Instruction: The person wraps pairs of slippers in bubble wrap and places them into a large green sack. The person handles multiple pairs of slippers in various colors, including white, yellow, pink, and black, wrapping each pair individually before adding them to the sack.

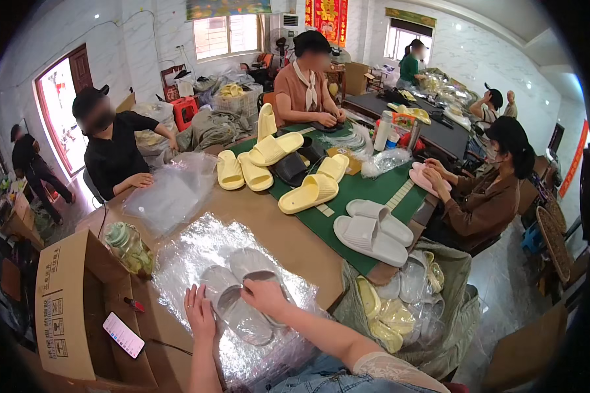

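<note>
The right hand (pixel 267 298) lay over the grey pair (pixel 248 326), fingers curled; whether it pinched anything, one could not tell. The left hand (pixel 200 314), fingers outstretched, grasped nothing visible just beside the pair's left edge. The pair sat on clear film (pixel 189 255), long axes slanting from far left to near right. The sack (pixel 453 331) held bagged slippers (pixel 397 317); the jar (pixel 130 245), something greenish.

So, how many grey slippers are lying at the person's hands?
2: the left slipper lies beside the left hand; the right slipper is partly hidden by the right hand. No others show there.
</note>
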### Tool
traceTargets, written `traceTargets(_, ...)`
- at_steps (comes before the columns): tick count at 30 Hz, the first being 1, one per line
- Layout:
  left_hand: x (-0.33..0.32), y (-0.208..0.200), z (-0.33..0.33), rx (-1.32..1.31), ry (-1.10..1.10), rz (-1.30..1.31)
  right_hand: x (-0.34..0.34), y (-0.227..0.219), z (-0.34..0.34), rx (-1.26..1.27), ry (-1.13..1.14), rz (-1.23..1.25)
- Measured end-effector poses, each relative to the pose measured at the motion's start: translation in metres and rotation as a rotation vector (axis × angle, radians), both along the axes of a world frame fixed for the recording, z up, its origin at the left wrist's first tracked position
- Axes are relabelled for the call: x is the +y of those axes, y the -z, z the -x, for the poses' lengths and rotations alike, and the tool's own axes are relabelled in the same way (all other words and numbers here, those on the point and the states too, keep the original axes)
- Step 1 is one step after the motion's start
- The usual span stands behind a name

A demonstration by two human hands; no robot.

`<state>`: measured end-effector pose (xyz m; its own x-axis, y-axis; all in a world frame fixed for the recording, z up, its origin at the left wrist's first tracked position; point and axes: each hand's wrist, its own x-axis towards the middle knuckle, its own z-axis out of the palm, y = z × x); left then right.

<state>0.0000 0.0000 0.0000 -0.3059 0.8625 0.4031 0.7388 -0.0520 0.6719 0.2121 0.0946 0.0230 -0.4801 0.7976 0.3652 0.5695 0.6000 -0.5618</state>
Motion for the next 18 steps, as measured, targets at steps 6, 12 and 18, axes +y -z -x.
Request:
traceTargets(6, 0.000, -0.005, -0.015, -0.245, 0.004, -0.043, -0.017, -0.048, -0.062, 0.036, 0.012, -0.002)
traceTargets(12, -0.005, 0.008, 0.005, 0.085, 0.041, 0.089, -0.038, -0.158, -0.200, 0.125, 0.442, -0.167)
traceTargets(18, -0.004, 0.000, -0.005, 0.117, 0.064, 0.078, -0.047, -0.126, -0.413, -0.065, 1.097, -0.150)
